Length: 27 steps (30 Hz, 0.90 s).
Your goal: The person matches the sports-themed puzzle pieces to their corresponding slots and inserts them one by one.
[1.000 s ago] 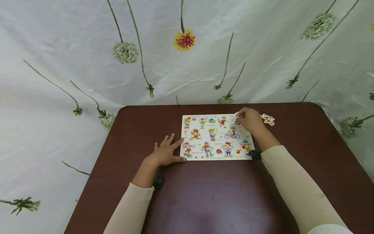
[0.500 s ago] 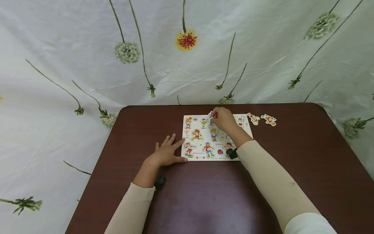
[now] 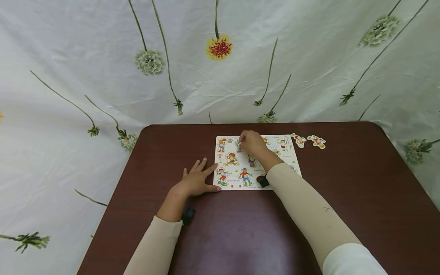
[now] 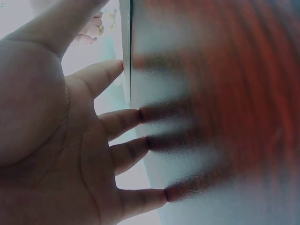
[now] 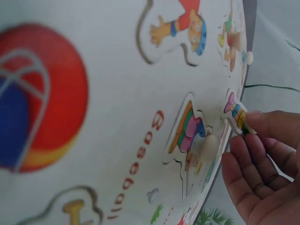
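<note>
A white puzzle board (image 3: 235,170) with printed sports figures lies on the table. My right hand (image 3: 256,147) is over its upper left part and pinches a small figure-shaped puzzle piece (image 5: 236,114) between thumb and fingers. In the right wrist view this piece looks tilted from the board; whether it is fully out of its slot I cannot tell. My left hand (image 3: 194,179) rests with spread fingers at the board's left edge, its index finger and thumb touching that edge. The left wrist view shows the other fingertips on the table.
Two loose puzzle pieces, one (image 3: 298,140) close to the board's upper right corner and another (image 3: 316,141) farther right, lie on the dark brown table (image 3: 220,229). Behind the table hangs a flower-patterned cloth (image 3: 192,76).
My right hand has moved left across the top of the board, from its upper right corner to the upper left. The left hand has stayed at the left edge.
</note>
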Available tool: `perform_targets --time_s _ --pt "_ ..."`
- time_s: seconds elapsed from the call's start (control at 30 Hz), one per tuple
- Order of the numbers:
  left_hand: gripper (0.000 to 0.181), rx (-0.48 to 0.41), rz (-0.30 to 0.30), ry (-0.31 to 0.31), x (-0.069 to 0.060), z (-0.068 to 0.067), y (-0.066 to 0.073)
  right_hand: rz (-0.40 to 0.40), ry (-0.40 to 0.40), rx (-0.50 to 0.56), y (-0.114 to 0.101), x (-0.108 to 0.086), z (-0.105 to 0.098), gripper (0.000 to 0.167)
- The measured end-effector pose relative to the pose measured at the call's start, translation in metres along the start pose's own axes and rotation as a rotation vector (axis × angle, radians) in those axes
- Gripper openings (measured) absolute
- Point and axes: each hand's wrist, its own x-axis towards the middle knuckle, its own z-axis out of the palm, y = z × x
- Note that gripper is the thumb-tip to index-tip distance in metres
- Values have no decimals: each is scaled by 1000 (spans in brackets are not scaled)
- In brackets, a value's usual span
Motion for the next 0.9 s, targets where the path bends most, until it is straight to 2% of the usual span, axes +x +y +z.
perform_targets --time_s 0.5,0.9 --pt "92 0 3 5 -1 -1 0 48 -93 34 3 10 2 9" --pt "92 -1 -1 7 0 1 -1 79 -103 72 5 11 4 11"
